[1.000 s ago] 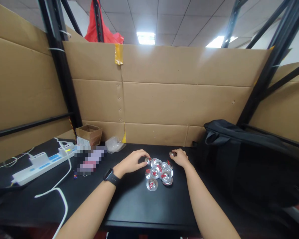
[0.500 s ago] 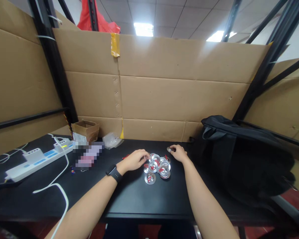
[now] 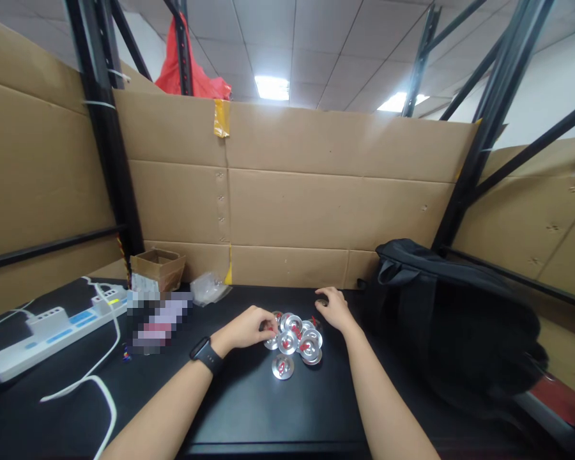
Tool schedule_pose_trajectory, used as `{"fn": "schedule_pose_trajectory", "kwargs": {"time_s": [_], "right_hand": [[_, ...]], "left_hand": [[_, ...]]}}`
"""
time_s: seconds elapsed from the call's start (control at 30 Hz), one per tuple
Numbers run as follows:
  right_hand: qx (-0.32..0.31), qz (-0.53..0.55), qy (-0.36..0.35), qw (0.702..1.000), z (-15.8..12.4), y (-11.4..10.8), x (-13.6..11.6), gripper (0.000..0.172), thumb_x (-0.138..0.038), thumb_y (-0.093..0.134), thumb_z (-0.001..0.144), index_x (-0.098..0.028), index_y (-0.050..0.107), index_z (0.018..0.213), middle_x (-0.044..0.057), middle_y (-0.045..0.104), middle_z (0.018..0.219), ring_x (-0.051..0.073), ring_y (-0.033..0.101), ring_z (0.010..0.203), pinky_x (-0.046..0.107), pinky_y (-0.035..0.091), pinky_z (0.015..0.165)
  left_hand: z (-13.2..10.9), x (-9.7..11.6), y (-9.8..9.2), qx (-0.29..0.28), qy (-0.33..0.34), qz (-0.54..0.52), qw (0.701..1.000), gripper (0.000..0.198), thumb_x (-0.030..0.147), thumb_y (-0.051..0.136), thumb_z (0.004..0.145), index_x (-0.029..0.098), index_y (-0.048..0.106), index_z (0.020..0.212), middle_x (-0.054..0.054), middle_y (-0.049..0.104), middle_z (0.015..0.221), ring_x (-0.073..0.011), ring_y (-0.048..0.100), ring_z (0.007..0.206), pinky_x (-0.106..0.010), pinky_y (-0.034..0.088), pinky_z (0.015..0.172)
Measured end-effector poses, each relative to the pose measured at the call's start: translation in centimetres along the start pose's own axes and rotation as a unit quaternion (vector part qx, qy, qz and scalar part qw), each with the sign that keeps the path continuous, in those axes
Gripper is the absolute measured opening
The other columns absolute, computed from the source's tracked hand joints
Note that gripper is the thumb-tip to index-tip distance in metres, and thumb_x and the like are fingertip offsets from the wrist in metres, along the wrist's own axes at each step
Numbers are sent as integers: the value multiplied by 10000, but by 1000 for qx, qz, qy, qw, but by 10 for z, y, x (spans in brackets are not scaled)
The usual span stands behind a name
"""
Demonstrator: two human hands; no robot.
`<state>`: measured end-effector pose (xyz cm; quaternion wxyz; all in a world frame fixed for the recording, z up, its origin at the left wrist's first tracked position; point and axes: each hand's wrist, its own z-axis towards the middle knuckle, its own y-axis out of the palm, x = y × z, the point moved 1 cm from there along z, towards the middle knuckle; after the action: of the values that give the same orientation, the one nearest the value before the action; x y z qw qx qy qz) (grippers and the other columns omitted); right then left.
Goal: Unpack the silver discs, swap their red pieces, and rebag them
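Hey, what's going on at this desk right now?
A person works with both bare hands at a black table. A small pile of shiny metal discs with red bits lies between them. The left hand, a black watch on its wrist, curls against the pile's left edge; whether it pinches a disc is unclear. The right hand rests at the pile's far right edge. A black bag sits to the right, a white power strip to the left.
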<state>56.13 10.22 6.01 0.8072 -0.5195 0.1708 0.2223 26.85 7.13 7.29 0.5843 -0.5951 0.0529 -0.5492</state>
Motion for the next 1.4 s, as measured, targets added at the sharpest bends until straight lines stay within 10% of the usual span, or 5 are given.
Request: {"fn": "schedule_pose_trajectory", "kwargs": {"time_s": [0.33, 0.73, 0.93, 1.13, 1.4], "right_hand": [[-197, 214, -283, 914, -37, -6, -98, 643, -361, 880, 642, -256, 665, 1239, 66, 642, 1255, 249, 612, 1117, 353, 464, 976], [-151, 262, -175, 937, -39, 4, -103, 344, -264, 826, 692, -225, 754, 1026, 1, 735, 823, 189, 661, 765, 288, 495, 720], [-98, 412, -96, 901, -27, 14, -89, 459, -255, 815, 703, -217, 650, 1130, 65, 705, 1090, 205, 689, 908, 334, 520, 821], [-170, 550, -58, 816, -32, 18, -90, 570, -324, 824, 726, -257, 554, 1223, 65, 641, 1144, 206, 709, 914, 376, 555, 843], [-141, 503, -73, 849, -32, 26, -90, 451, -254, 821, 676, -205, 657, 1093, 44, 639, 1073, 188, 702, 862, 312, 564, 766]], "left_hand": [[3, 21, -13, 179, -13, -5, 984, 100, 247, 638, 841, 186, 712, 868, 1, 712, 781, -138, 628, 733, -232, 435, 703], [7, 29, -4, 248, 32, 9, 968, 50, 247, 674, 845, 212, 703, 865, 1, 696, 804, -142, 632, 766, -249, 462, 742], [9, 28, -1, 374, -2, 4, 927, 115, 273, 591, 906, 204, 639, 985, -4, 696, 857, -141, 635, 785, -262, 445, 728], [10, 24, 0, 293, -6, -22, 956, 109, 241, 649, 843, 215, 688, 941, -6, 729, 892, -156, 666, 820, -265, 462, 759], [15, 16, 11, 249, 2, -9, 968, 154, 209, 576, 884, 208, 714, 952, -27, 728, 885, -157, 659, 783, -262, 488, 755]]}}
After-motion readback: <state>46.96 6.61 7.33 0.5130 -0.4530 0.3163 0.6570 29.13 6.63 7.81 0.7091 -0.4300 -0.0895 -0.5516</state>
